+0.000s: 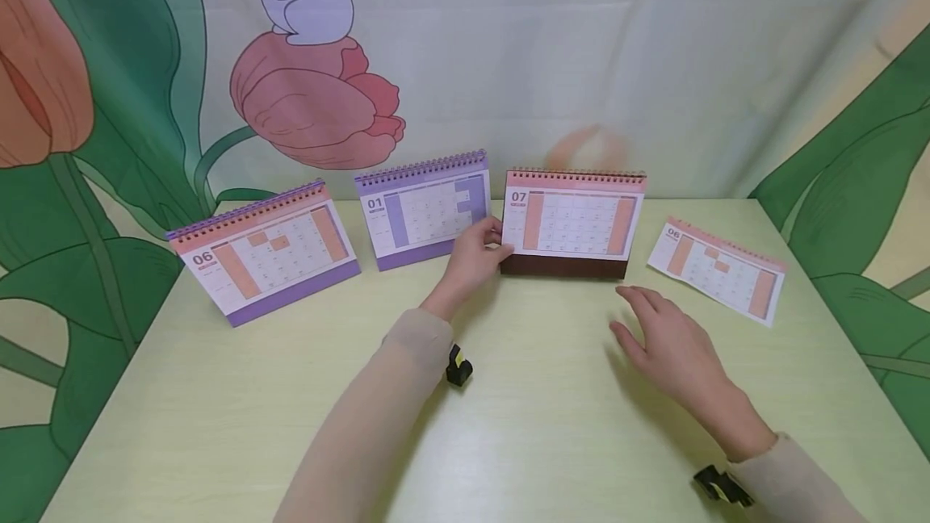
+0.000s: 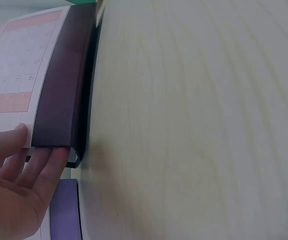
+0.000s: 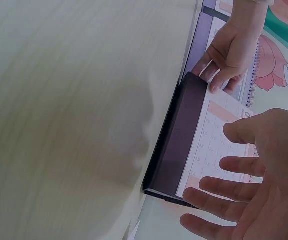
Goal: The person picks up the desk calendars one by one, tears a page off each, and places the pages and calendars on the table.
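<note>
A desk calendar [image 1: 570, 220] showing month 07 stands upright on a dark brown base, with pink side columns and a spiral along its top. My left hand [image 1: 474, 257] grips its left edge; in the left wrist view the thumb lies on the front page and the other fingers go behind the edge. My right hand [image 1: 672, 341] is in front of the calendar's lower right corner, holding nothing. Its fingers are spread and loosely extended in the right wrist view. Just left of the gripped calendar stands a purple desk calendar [image 1: 425, 212] showing 01, partly covered by my left hand.
Farther left stands another purple-based calendar [image 1: 269, 257] showing 06. A loose calendar sheet [image 1: 719, 269], also marked 06, lies at the right of the pale wood table [image 1: 538, 426]. A curtain [image 1: 494, 63] printed with flowers and leaves hangs behind.
</note>
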`<state>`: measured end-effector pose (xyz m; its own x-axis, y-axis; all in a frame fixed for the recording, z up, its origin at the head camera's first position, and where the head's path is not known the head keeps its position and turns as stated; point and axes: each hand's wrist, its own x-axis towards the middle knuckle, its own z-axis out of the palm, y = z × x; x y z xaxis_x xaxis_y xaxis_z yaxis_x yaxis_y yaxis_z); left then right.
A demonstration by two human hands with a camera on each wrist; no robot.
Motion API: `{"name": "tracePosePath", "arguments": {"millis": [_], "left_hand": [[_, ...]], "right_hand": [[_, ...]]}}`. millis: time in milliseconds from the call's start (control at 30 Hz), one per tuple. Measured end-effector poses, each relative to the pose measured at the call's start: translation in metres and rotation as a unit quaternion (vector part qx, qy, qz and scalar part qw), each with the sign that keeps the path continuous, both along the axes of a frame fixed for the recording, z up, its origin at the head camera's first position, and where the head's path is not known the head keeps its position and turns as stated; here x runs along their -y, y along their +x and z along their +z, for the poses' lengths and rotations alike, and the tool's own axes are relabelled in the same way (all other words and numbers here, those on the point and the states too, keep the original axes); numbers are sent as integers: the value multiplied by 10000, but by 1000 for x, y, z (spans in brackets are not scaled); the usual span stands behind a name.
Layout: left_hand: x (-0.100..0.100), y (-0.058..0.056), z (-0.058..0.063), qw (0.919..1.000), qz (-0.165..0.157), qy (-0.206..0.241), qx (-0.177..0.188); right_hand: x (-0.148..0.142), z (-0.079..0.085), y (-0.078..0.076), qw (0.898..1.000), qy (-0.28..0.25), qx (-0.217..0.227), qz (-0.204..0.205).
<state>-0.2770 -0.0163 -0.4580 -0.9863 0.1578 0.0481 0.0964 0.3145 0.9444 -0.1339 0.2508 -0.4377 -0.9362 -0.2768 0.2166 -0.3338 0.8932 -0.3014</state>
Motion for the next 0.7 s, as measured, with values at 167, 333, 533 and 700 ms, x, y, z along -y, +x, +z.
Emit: {"name": "tracePosePath", "arguments": {"millis": [167,333,533,700], "left_hand": [[-10,-6,0,9982,172,-545,-186],[-16,-12,-3,9973,241,-655,-220],[-20,-18,-4,9968,344,-700,-141],[-22,-20,0,9959,456,-768,-110]], "right_hand": [[0,-1,1,10000,-14,63,-3],[2,0,1,9998,-22,180,-19],[2,-1,3,9998,-113,177,11],[3,1,3,9997,-154,174,31]]}}
